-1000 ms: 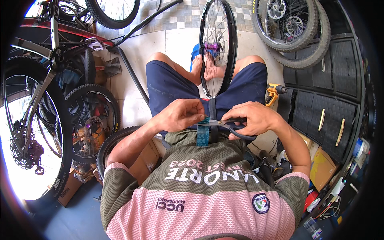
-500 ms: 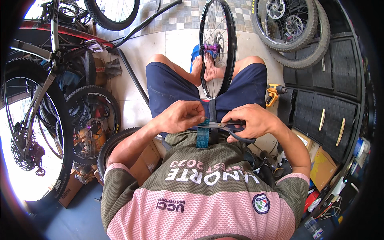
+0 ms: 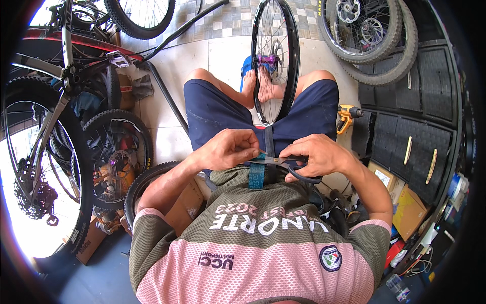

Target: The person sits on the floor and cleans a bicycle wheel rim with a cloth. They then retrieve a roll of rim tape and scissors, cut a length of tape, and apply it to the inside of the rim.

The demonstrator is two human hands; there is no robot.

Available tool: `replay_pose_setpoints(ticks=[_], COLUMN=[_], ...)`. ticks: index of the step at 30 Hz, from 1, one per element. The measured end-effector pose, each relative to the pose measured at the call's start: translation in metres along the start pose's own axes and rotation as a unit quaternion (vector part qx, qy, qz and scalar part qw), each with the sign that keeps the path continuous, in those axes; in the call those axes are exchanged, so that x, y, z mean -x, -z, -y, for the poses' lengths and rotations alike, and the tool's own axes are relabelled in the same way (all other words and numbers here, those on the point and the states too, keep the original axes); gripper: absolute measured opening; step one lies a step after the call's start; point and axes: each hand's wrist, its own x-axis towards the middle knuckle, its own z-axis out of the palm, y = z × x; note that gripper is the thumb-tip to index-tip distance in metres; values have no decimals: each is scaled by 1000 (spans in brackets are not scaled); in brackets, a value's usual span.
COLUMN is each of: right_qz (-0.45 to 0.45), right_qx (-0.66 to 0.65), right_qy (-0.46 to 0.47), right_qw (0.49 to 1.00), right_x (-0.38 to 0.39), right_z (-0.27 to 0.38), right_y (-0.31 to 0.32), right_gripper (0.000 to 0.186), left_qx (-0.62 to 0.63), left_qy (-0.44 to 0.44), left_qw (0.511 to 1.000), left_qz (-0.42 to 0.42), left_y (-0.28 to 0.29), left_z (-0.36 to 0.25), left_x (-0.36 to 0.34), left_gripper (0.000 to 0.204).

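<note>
Floor [image 3: 228, 58] beyond, teal strip [image 3: 256, 176] against left fingers [image 3: 248, 153].

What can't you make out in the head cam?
Head view:
1. Whether left hand pinches the flat teal patterned strip: hand hides contact.
2. Black-handled metal scissors: right hand partly covers handles.
3. Black-tyred spoked wheel, left of centre: upper edge cuts off top.

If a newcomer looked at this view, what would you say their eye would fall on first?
Probably the bicycle wheel with its purple hub, between the person's legs. Next, at the centre, the scissors in the right hand, across a teal patterned strip that the left hand seems to pinch. On the far left, a bicycle stands out against bright glare.
</note>
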Motion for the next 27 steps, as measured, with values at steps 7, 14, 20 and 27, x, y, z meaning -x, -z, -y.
replay_pose_setpoints(ticks=[7, 14, 20, 27], right_qz=[-5, -18, -15, -16], right_qx=[36, 16, 52, 77], right_qy=[0, 5, 4, 15], right_qw=[999, 1000, 999, 997], right_x=[-5, -4, -9, -10], right_z=[14, 6, 15, 14], right_y=[-1, -6, -6, -7], right_gripper=[62, 61, 63, 64], left_qx=[-21, -14, -20, -20], left_qy=[4, 31, 3, 20], left_qw=[1000, 999, 999, 999], left_qz=[14, 39, 40, 35], left_y=[2, 6, 3, 6], left_z=[-6, -8, -10, -3], left_x=[-1, 2, -1, -3], left_gripper=[15, 15, 15, 16])
